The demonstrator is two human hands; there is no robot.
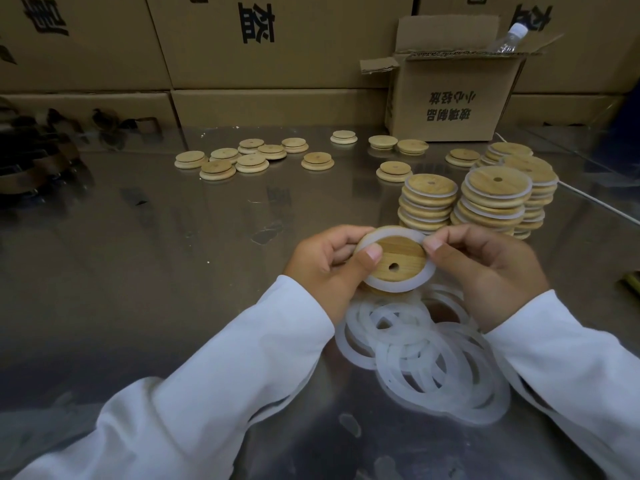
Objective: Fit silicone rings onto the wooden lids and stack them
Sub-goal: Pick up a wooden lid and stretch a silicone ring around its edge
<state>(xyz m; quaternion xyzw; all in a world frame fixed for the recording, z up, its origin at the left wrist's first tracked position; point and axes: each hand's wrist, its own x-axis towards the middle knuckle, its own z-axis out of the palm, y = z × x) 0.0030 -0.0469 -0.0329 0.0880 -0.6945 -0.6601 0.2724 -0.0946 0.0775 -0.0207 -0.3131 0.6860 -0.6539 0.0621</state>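
At the centre of the frame the left hand (327, 263) and the right hand (485, 268) grip one wooden lid (401, 256) between them, thumbs pressing on a white silicone ring (420, 284) around it. Loose rings (433, 358) lie on the worktop (173, 237) just below. Stacks of ringed lids (478, 199) stand right of centre; bare lids (249, 155) are scattered farther up.

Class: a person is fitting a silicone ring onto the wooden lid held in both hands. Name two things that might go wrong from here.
The left hand grips the wooden lid while the right hand pinches the silicone ring; it may seat unevenly. The tall stacks just behind the hands could topple if bumped.
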